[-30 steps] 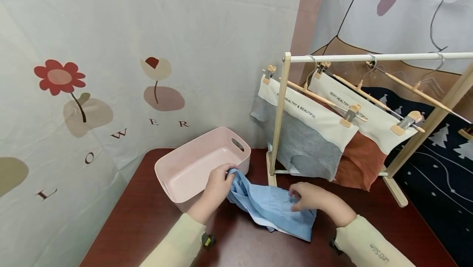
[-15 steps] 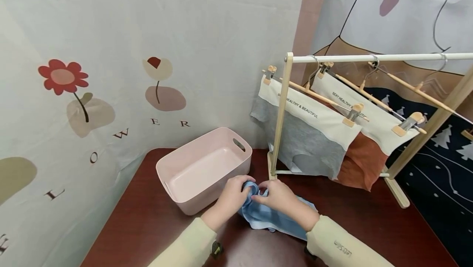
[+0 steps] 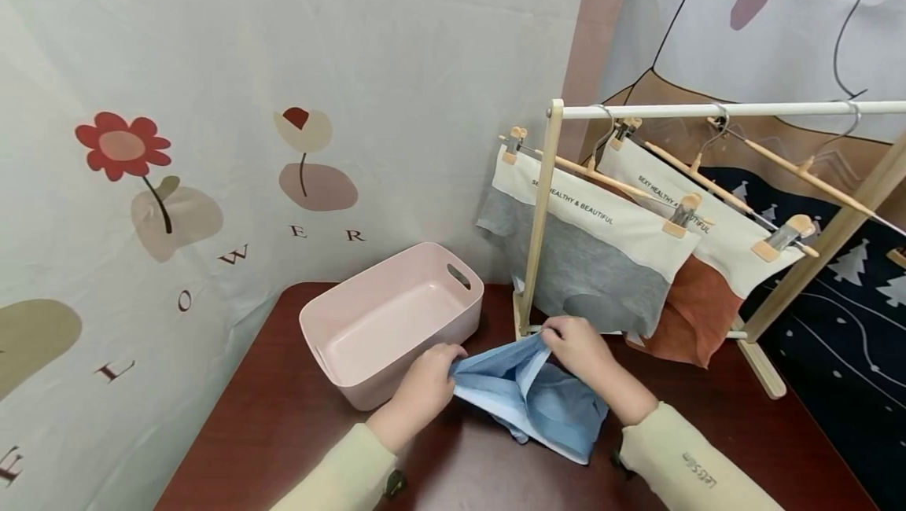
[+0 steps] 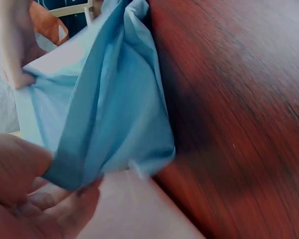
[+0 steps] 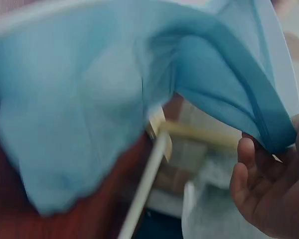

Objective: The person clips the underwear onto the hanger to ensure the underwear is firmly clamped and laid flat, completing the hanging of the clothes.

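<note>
A pair of light blue underpants (image 3: 566, 405) is stretched between my two hands above the table. With thumb and fingers, my left hand (image 3: 425, 385) pinches the waistband's left end, close to the pink basket; the left wrist view shows the waistband (image 4: 72, 159) between thumb and fingertips. My right hand (image 3: 583, 350) grips the far edge, in front of the drying rack, and in the right wrist view the blue band (image 5: 274, 124) lies between its thumb and fingers. The waist opening gapes between the hands. The lower part of the underpants reaches toward the table at right.
A pink basket (image 3: 403, 369) stands at left on the dark red table (image 3: 262, 417). At right is a wood-and-white rack (image 3: 541, 220). Grey-and-white underpants (image 3: 587, 259) and rust-and-white underpants (image 3: 697, 306) hang there from clip hangers; another hanger (image 3: 807, 173) is further right.
My right hand came from the underpants' right side to meet my left hand, then moved away to the upper right with the far edge. The bunched cloth has spread and the waist has opened.
</note>
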A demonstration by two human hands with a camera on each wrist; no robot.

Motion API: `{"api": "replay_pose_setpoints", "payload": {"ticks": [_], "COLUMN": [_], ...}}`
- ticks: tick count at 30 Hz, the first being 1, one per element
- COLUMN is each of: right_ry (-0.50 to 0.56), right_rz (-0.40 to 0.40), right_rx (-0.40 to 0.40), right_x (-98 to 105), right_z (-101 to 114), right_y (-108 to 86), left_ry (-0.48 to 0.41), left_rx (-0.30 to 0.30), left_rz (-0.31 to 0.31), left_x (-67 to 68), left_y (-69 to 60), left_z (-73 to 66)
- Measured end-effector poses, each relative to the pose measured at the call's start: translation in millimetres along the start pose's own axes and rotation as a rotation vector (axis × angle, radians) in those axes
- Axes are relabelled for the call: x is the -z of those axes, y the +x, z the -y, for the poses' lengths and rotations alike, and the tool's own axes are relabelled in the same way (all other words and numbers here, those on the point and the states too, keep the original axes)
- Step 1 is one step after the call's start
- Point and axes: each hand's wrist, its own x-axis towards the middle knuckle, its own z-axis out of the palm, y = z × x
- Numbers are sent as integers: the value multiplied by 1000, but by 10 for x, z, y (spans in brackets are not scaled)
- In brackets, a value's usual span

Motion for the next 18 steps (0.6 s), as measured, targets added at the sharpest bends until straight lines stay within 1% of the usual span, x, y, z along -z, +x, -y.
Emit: {"api": "replay_pose_setpoints", "payload": {"ticks": [4,7,9,11,12,13,14,16,18], "right_ry": [0,15,33,82,124,192,279,484,670], "right_rz": [-69,-111,-115,-94,-73,-45,-9,61,119], "right_rx": [27,25,6,-20,-32,-48,-65,-103,-133], "right_x": [243,422,536,639,681,717,749,807,853], "right_z": [-164,-280,-349,-410,-441,-472,-502,-552,-595], "right_y": [31,27,7,-23,-41,-59,-78,-121,-163], "left_ry": [10,6,-45,-136,-191,-256,-317,-410,-479], "left_rx": [3,28,62,125,157,194,227,283,327], "left_rz": [92,143,144,113,85,55,21,-39,-75], "left_x": [51,116,189,287,342,402,465,585,684], "left_y": [-58,-78,-69,-33,-9,20,51,113,171], "left_z": [60,116,156,192,208,220,227,235,234]}}
